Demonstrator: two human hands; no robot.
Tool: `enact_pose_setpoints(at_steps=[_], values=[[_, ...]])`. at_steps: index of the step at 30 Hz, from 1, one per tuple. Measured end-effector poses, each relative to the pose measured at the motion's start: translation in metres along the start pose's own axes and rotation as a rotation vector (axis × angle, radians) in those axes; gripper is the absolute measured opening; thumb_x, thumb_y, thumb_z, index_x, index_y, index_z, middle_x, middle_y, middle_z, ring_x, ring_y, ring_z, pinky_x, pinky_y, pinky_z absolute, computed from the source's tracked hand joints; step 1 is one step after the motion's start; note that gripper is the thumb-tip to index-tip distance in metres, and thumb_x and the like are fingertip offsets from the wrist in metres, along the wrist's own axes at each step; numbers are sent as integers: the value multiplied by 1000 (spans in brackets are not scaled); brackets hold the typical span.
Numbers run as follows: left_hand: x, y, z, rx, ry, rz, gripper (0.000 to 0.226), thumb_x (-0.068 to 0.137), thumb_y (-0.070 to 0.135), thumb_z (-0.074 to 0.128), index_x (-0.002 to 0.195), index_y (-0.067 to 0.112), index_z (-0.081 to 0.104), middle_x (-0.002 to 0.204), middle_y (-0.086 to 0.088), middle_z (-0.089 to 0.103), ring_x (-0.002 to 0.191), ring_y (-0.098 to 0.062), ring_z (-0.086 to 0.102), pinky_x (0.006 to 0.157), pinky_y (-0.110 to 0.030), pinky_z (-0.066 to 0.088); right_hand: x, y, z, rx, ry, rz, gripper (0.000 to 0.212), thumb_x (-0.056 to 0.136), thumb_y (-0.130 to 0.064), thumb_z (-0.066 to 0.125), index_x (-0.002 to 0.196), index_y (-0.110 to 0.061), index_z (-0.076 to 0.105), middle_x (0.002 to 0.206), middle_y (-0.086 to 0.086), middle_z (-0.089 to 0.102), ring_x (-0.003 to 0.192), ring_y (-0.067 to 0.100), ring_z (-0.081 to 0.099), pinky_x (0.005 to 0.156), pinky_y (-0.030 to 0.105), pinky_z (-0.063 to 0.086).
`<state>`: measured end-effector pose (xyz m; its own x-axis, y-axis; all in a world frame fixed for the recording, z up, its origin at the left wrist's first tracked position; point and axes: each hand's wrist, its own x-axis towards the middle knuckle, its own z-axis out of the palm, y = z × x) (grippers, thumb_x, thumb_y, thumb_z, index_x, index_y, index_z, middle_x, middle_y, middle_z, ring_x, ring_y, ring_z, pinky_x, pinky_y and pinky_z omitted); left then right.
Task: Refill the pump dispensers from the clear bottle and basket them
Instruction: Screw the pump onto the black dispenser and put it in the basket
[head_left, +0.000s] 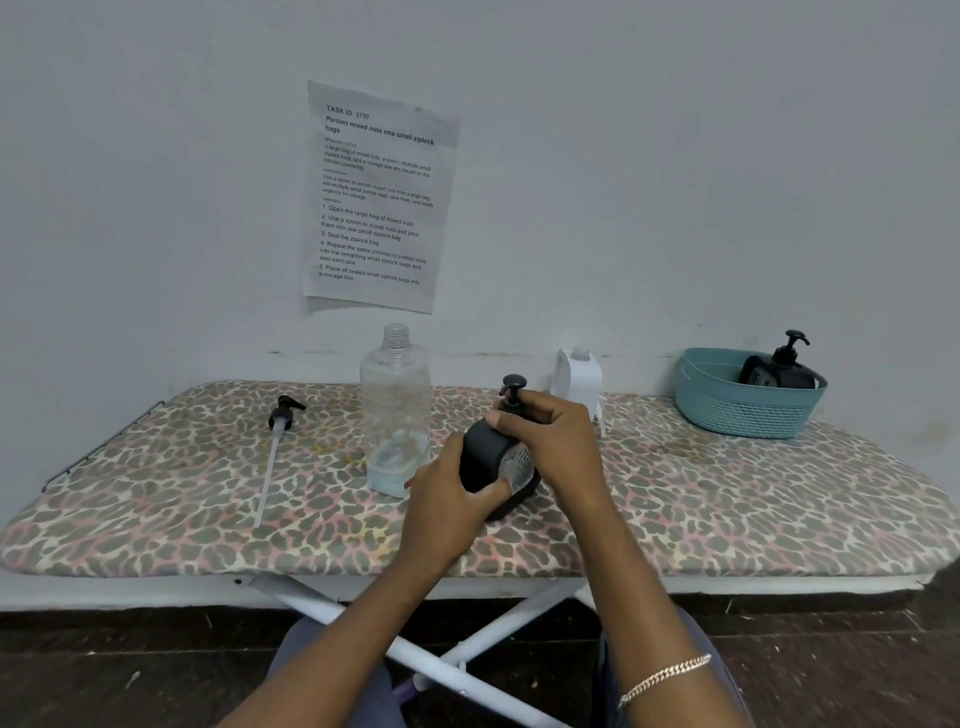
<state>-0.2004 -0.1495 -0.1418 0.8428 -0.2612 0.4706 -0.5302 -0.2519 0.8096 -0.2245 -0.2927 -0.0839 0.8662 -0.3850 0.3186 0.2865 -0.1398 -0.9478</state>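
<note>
The squat black pump dispenser (488, 462) sits in the middle of the board, right in front of the person, between both hands. Its long axis runs close to upright, leaning a little, with the black pump head (513, 387) on top. The left hand (449, 499) wraps round the lower body from the near side. The right hand (550, 441) curls over the shoulder, fingers closed round the collar under the pump, so my guess is the top is being screwed down. A pale gridded window shows on the dispenser's right flank; I can't read the fill level.

Just beside it on the left stands the tall clear plastic bottle (396, 405), uncapped, with only a shallow pool of liquid at the bottom. The round teal plastic basket (748, 410) is well off to the right by the wall, so the right hand is the nearer one for carrying across. A second black dispenser (779, 369) already sits in it.

Behind the hands is a white dispenser (579, 379) that seems to lack its pump. A loose black pump with a long pale tube (280, 421) lies far left on the leopard-print ironing board (727, 493).
</note>
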Motion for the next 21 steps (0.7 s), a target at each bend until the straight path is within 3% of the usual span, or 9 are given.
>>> enact_pose_setpoints(at_steps=[5, 8, 10, 12, 17, 19, 21], values=[[0, 1, 1, -17, -5, -1, 30, 87, 29, 79, 111, 24, 61, 83, 6, 69, 74, -11, 67, 62, -28, 54, -9, 7, 23, -19, 265, 7, 26, 84, -16, 85, 106, -29, 81, 91, -18, 79, 90, -2, 74, 87, 22, 58], [2, 1, -1, -28, 9, -11, 27, 87, 25, 79, 107, 21, 62, 79, 6, 70, 69, -9, 67, 57, -25, 53, -14, 9, 45, -127, 411, -44, 27, 85, -30, 79, 113, -31, 80, 92, -21, 75, 93, 0, 70, 95, 36, 58], [3, 0, -1, -26, 13, -17, 25, 87, 23, 79, 105, 20, 61, 78, 5, 70, 66, -9, 67, 57, -28, 54, -16, 10, 51, -172, 419, -53, 33, 84, -40, 74, 116, -33, 78, 97, -21, 75, 97, 3, 69, 98, 42, 56], [2, -1, -1, -27, 5, -12, 27, 87, 25, 79, 107, 21, 62, 82, 5, 71, 71, -9, 68, 61, -30, 56, -16, 12, 46, -203, 376, -60, 31, 86, -42, 74, 116, -33, 78, 98, -21, 75, 97, 1, 69, 97, 40, 57], [2, -6, -1, -41, -28, -18, 32, 84, 29, 77, 112, 28, 62, 87, 3, 69, 77, -17, 67, 68, -43, 56, -13, 7, 11, -255, 113, -113, 36, 91, -35, 79, 125, -25, 74, 108, -19, 73, 101, -10, 65, 89, 15, 50], [3, -4, -3, -61, -43, -35, 34, 85, 26, 78, 113, 35, 62, 92, 6, 71, 82, -12, 68, 70, -36, 57, -9, 4, -5, -316, -24, -103, 42, 91, -39, 79, 130, -28, 70, 115, -20, 71, 105, -13, 62, 91, 13, 46], [3, 0, -5, -101, -69, -55, 42, 87, 20, 79, 112, 46, 59, 98, 13, 72, 89, -1, 69, 71, -20, 55, -2, 1, -20, -350, -150, -57, 48, 89, -43, 80, 134, -32, 67, 124, -19, 69, 112, -7, 62, 100, 21, 46]])
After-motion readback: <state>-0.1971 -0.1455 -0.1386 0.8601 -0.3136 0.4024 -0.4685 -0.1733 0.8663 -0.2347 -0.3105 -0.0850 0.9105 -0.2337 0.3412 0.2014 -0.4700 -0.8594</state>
